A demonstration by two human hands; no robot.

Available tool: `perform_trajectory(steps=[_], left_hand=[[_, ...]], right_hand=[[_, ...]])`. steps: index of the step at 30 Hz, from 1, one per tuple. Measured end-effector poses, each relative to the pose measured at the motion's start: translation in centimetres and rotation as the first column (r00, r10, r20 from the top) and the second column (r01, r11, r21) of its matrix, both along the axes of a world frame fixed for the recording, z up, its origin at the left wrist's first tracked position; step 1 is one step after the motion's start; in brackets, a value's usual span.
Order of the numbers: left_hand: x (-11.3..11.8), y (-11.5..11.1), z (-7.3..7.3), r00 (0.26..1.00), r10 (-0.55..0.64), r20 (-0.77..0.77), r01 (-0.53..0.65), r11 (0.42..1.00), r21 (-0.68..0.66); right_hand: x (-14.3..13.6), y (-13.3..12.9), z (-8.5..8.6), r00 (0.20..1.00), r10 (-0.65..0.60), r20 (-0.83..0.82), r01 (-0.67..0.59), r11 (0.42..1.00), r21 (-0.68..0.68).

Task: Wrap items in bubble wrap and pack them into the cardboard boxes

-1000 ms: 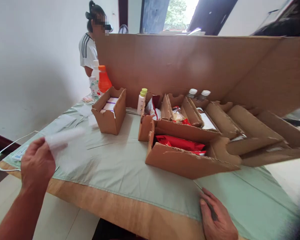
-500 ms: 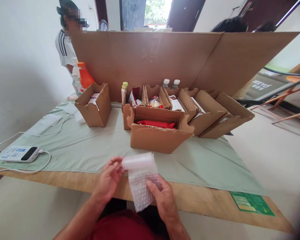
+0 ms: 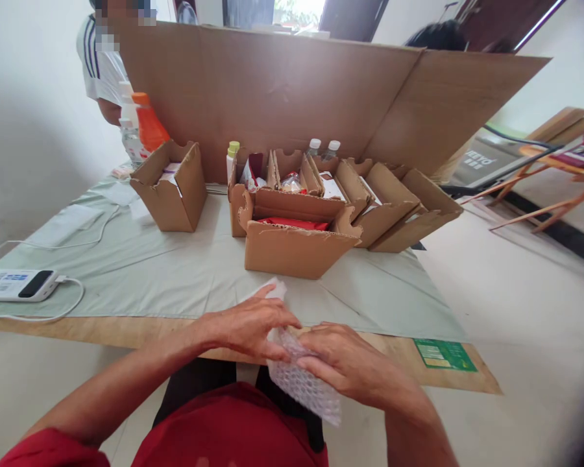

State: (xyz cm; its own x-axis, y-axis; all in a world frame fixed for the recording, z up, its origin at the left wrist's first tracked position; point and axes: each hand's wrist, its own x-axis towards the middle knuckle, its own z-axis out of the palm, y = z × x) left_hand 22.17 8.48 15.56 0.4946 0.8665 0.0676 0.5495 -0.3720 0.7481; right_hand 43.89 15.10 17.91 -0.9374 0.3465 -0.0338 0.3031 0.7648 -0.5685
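A clear bubble wrap bag (image 3: pixel 309 386) is in front of me at the table's near edge, its lower end hanging above my lap. My left hand (image 3: pixel 255 327) grips its upper part, fingers over the top and thumb underneath. On the other side, my right hand (image 3: pixel 343 360) is closed on the middle of the bag, thumb and fingers pressed against it. The two hands nearly touch. Whether anything is inside the bag I cannot tell. Just beyond stands an open cardboard box (image 3: pixel 296 253) holding a red packet (image 3: pixel 294 224).
Several cardboard bins (image 3: pixel 389 194) with packaged goods stand behind, against a tall cardboard panel (image 3: pixel 292 91). Another bin (image 3: pixel 182 198) and an orange bottle (image 3: pixel 148 123) are at left. A white power bank (image 3: pixel 17 285) with a cable lies front left. A person (image 3: pixel 102 65) is beyond.
My left hand has come over from the bag's rolled upper edge to its body, closer to my right hand. The bag is now tilted, lower end to the right. The view has shifted.
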Motion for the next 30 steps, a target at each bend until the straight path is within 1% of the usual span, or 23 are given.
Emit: perform_trajectory(steps=[1, 3, 4, 6, 8, 10, 13, 15, 16, 17, 18, 19, 20, 21, 22, 23, 24, 25, 26, 27, 28, 29, 30], left_hand=[[-0.6, 0.4, -0.7, 0.996, -0.018, -0.085, 0.016, 1.000, -0.027], [-2.3, 0.5, -2.2, 0.977, 0.008, -0.213, -0.020, 0.998, -0.053], [-3.4, 0.3, -2.9, 0.967, 0.046, -0.252, -0.062, 0.996, -0.058], [-5.8, -0.6, -3.6, 0.948, 0.130, -0.289, -0.158, 0.985, -0.074], [-8.2, -1.7, -3.7, 0.935, 0.210, -0.287, -0.252, 0.961, -0.116], [-10.1, -2.6, -3.2, 0.931, 0.256, -0.260, -0.311, 0.930, -0.198], [-11.7, -2.8, -2.1, 0.925, 0.296, -0.238, -0.362, 0.875, -0.321], [-12.1, -2.2, -1.9, 0.907, 0.330, -0.262, -0.407, 0.849, -0.338], [-12.2, -1.9, -2.1, 0.891, 0.348, -0.293, -0.435, 0.841, -0.322], [-12.4, -1.5, -2.5, 0.868, 0.368, -0.334, -0.465, 0.838, -0.286], [-12.5, -1.3, -3.0, 0.833, 0.396, -0.386, -0.500, 0.837, -0.221], [-12.7, -1.1, -3.5, 0.784, 0.437, -0.441, -0.535, 0.836, -0.124], [-12.8, -1.2, -4.1, 0.722, 0.494, -0.484, -0.564, 0.826, 0.001], [-12.8, -1.4, -4.6, 0.654, 0.567, -0.500, -0.583, 0.800, 0.144], [-12.5, -1.7, -5.1, 0.592, 0.643, -0.485, -0.589, 0.757, 0.284], [-12.0, -2.2, -5.5, 0.544, 0.713, -0.442, -0.585, 0.701, 0.409], [-11.2, -2.7, -5.7, 0.519, 0.765, -0.381, -0.576, 0.642, 0.506], [-10.1, -3.2, -6.0, 0.519, 0.796, -0.312, -0.561, 0.593, 0.578], [-8.6, -3.7, -6.2, 0.539, 0.804, -0.252, -0.540, 0.559, 0.629], [-6.9, -4.0, -6.6, 0.576, 0.790, -0.211, -0.511, 0.549, 0.662], [-5.2, -4.1, -7.0, 0.624, 0.755, -0.200, -0.473, 0.569, 0.673], [-3.7, -4.2, -7.6, 0.674, 0.706, -0.219, -0.426, 0.613, 0.665], [-2.4, -4.1, -8.3, 0.711, 0.655, -0.258, -0.379, 0.665, 0.644]], right_hand=[[1.0, 0.3, 0.5, 0.999, 0.023, 0.029, -0.023, 1.000, -0.002], [3.4, 1.1, 1.3, 0.998, 0.030, 0.063, -0.028, 0.999, -0.037], [4.6, 1.5, 1.5, 0.998, -0.007, 0.057, 0.011, 0.998, -0.066], [7.0, 2.5, 1.4, 0.990, -0.130, 0.055, 0.137, 0.980, -0.144], [8.8, 3.3, 0.7, 0.959, -0.270, 0.089, 0.283, 0.933, -0.223], [9.6, 3.9, -0.2, 0.914, -0.382, 0.138, 0.406, 0.873, -0.270], [9.0, 5.0, -1.9, 0.856, -0.484, 0.182, 0.517, 0.805, -0.290], [7.9, 6.0, -3.1, 0.837, -0.521, 0.169, 0.547, 0.785, -0.291], [7.4, 6.6, -3.8, 0.830, -0.536, 0.155, 0.557, 0.782, -0.279], [7.0, 7.1, -4.5, 0.817, -0.559, 0.143, 0.577, 0.779, -0.248], [6.7, 7.7, -5.3, 0.790, -0.600, 0.128, 0.613, 0.767, -0.190], [6.7, 8.2, -6.1, 0.745, -0.660, 0.098, 0.667, 0.738, -0.104], [6.8, 8.6, -6.8, 0.684, -0.728, 0.047, 0.729, 0.685, 0.000], [7.1, 8.9, -7.6, 0.617, -0.787, -0.027, 0.785, 0.612, 0.101], [7.5, 8.9, -8.2, 0.557, -0.822, -0.115, 0.826, 0.534, 0.183], [7.7, 8.7, -8.7, 0.520, -0.830, -0.201, 0.848, 0.473, 0.240], [7.6, 8.3, -9.2, 0.514, -0.813, -0.273, 0.852, 0.446, 0.276], [7.1, 7.5, -9.5, 0.535, -0.781, -0.322, 0.840, 0.453, 0.297], [6.1, 6.6, -9.8, 0.580, -0.736, -0.349, 0.812, 0.492, 0.314], [4.5, 5.4, -10.0, 0.643, -0.678, -0.357, 0.766, 0.551, 0.332], [2.5, 4.1, -10.3, 0.710, -0.613, -0.347, 0.704, 0.619, 0.348], [0.2, 2.8, -10.6, 0.790, -0.535, -0.300, 0.613, 0.702, 0.362], [-2.2, 1.5, -10.9, 0.858, -0.452, -0.245, 0.514, 0.773, 0.371]])
